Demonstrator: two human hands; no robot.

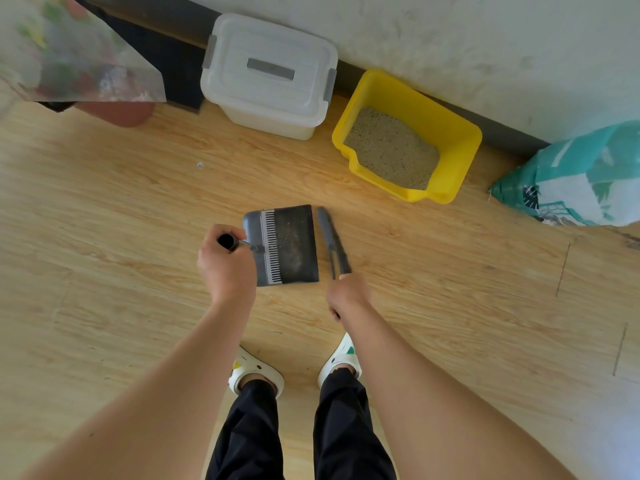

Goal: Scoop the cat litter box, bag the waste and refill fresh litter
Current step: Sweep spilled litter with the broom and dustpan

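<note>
A yellow litter box (450, 140) holding grey-brown litter (391, 148) stands on the wooden floor by the wall. In front of it a dark grey dustpan (294, 245) with a white comb strip rests on the floor, a little grit on its surface. My left hand (227, 265) grips the dustpan's black handle. My right hand (346, 296) holds a dark broom (332, 240), whose head sits just right of the dustpan's edge. A teal and white litter bag (575, 181) lies at the far right.
A white lidded storage bin (270, 74) stands left of the litter box against the wall. A translucent plastic sheet (76, 53) hangs at the top left over a reddish object (117, 112). My feet in white clogs (256, 372) stand below.
</note>
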